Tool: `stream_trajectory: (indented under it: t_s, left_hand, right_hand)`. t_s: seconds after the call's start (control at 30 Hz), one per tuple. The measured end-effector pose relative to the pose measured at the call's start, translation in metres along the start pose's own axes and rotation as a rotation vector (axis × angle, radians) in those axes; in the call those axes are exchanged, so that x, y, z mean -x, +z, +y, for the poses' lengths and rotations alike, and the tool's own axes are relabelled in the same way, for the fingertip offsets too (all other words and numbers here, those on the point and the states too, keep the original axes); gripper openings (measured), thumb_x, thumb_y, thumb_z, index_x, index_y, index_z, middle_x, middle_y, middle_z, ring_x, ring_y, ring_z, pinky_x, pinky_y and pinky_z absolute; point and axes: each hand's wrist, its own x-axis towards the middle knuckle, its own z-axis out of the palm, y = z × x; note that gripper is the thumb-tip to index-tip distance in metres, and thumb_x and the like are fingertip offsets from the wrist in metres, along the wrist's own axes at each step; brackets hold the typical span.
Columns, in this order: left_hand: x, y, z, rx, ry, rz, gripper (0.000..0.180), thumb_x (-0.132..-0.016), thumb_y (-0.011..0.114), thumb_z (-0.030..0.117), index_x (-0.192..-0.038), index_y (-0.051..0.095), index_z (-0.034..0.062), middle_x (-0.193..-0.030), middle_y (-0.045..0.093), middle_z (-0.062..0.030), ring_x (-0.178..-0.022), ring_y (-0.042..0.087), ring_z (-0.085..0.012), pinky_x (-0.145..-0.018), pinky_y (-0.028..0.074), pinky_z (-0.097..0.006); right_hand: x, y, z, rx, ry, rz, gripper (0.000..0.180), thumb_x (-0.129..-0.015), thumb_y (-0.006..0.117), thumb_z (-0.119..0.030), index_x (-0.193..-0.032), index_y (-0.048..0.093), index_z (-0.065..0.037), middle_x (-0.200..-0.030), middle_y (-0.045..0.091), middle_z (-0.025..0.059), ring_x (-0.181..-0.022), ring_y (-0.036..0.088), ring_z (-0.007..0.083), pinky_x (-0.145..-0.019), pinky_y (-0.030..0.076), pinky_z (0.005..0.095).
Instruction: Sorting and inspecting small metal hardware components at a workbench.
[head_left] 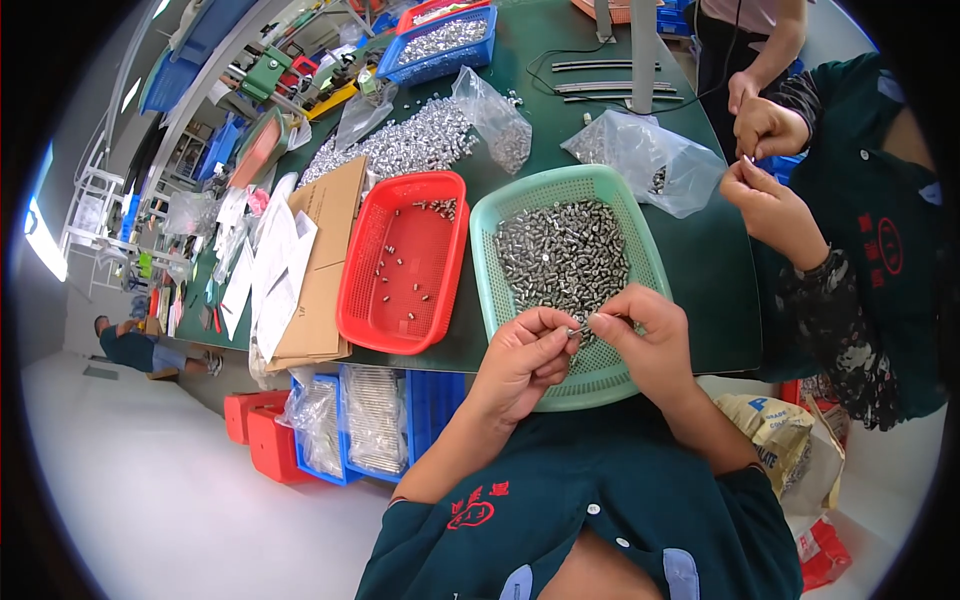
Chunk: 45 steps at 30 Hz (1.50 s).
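Over the near part of a mint-green mesh basket [487, 290], my two hands meet with their fingertips close together. My left hand [525, 362] is closed in a pinch on a small silvery metal part [574, 332]. Thumb and fingers of my right hand [655, 340] also pinch at the small metal part; its exact shape is too small to tell. Beneath them, a heap of small shiny metal cylindrical parts [560, 250] fills much of the basket. To its left stands a red plastic basket [375, 325] with several loose metal parts inside.
Silvery parts [410, 140] lie piled on the green table [700, 250], beside clear plastic bags [650, 155] and a blue bin [440, 65]. Cardboard [315, 260] and papers lie left. At right, a co-worker's hands [775, 190] are close together. Blue crates [430, 400] stand below.
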Motion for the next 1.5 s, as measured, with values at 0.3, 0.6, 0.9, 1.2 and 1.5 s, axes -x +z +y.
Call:
stream_trajectory:
  t_s: [0.3,0.6,0.9,1.2,1.5]
  left_hand:
    - [0.002,0.002,-0.001,-0.203,0.094,0.055,0.013,-0.087,0.057,0.009,-0.098,0.056,0.0013,-0.079,0.059,-0.0060,-0.050,0.036,-0.0035,-0.045,0.028,-0.018]
    - [0.007,0.005,0.003,-0.376,0.007,0.028,0.015,-0.090,0.055,0.020,-0.096,0.057,0.0069,-0.068,0.048,0.0046,-0.054,0.036,-0.0016,-0.046,0.025,-0.017]
    - [0.009,-0.064,0.085,-0.811,0.583,0.779,0.026,-0.092,0.053,0.025,-0.101,0.057,0.0003,-0.071,0.050,0.0006,-0.061,0.043,-0.0051,-0.055,0.035,-0.020]
    - [0.004,-0.036,0.060,0.069,0.167,0.147,0.023,-0.088,0.045,0.001,-0.110,0.048,-0.0044,-0.102,0.055,-0.0142,-0.096,0.058,-0.0272,-0.089,0.048,-0.038]
    - [-0.001,-0.007,0.012,0.037,-0.051,0.078,0.022,-0.096,0.041,0.016,-0.106,0.050,-0.0011,-0.079,0.061,-0.0111,-0.055,0.058,-0.0165,-0.047,0.047,-0.026]
  right_hand:
    - [-0.004,-0.003,-0.008,0.307,-0.336,-0.023,0.010,-0.070,0.070,-0.001,-0.072,0.060,-0.001,-0.066,0.056,0.0073,-0.059,0.053,0.0193,-0.053,0.040,0.0277]
    - [0.001,0.002,-0.008,0.174,-0.118,-0.020,0.006,-0.072,0.067,0.001,-0.072,0.061,0.000,-0.064,0.055,0.0062,-0.057,0.052,0.0143,-0.051,0.039,0.0254]
    - [0.007,0.004,0.003,-0.054,-0.014,0.045,0.009,-0.077,0.065,0.000,-0.073,0.058,0.001,-0.067,0.052,0.0028,-0.062,0.048,0.0107,-0.057,0.037,0.0233]
    - [0.003,0.008,0.004,-0.061,0.019,0.031,0.007,-0.077,0.065,-0.001,-0.073,0.059,0.001,-0.065,0.052,0.0023,-0.060,0.048,0.0093,-0.054,0.036,0.0234]
    - [0.003,0.009,0.005,-0.051,-0.004,0.049,0.007,-0.077,0.066,-0.001,-0.074,0.060,0.000,-0.067,0.053,0.0024,-0.060,0.048,0.0090,-0.053,0.036,0.0230]
